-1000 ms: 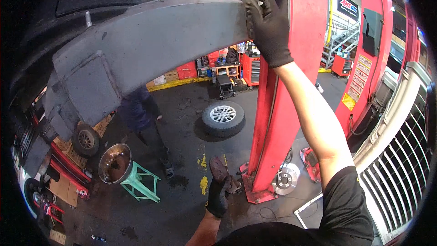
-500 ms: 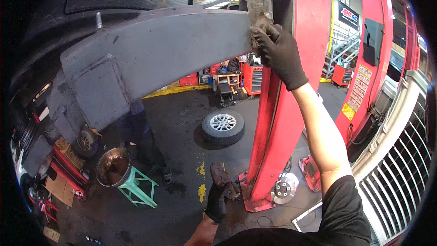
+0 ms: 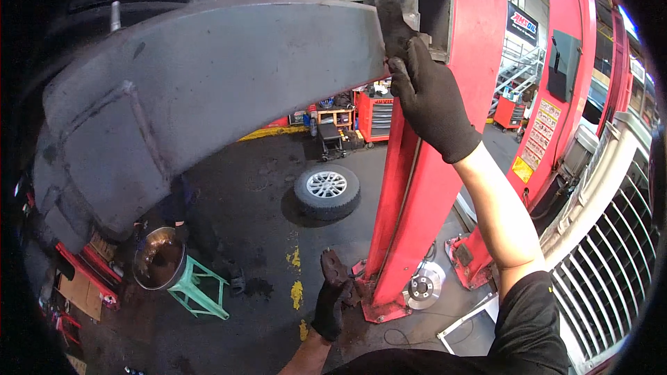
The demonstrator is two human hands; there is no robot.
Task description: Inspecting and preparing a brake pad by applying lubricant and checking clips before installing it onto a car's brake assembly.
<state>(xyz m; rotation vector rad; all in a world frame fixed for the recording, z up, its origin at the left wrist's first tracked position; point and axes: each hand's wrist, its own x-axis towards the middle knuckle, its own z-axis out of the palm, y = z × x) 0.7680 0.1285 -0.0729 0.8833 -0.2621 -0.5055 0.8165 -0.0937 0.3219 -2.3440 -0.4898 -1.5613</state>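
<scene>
My right hand (image 3: 431,101), in a black glove, reaches up to the end of a wide grey steel lift arm (image 3: 208,90). Its fingers press on a dark block (image 3: 394,17) where the arm meets the red lift post (image 3: 424,187). Whether the fingers close around the block or only rest on it is not visible. My left hand (image 3: 329,305), also gloved, hangs low near the post's foot and holds a small, flat, rusty-brown part (image 3: 333,266).
A loose wheel (image 3: 326,191) lies on the dark floor. A green stool (image 3: 201,293) stands beside a metal drain pan (image 3: 160,258) at lower left. A brake disc (image 3: 425,285) lies by the post's base. A vehicle's white grille (image 3: 604,271) fills the right; a red tool chest (image 3: 375,114) stands behind.
The lift arm and post now fill more of the view. My right hand has slid from the top of the arm's end down to the dark block. My left hand stays low with its part.
</scene>
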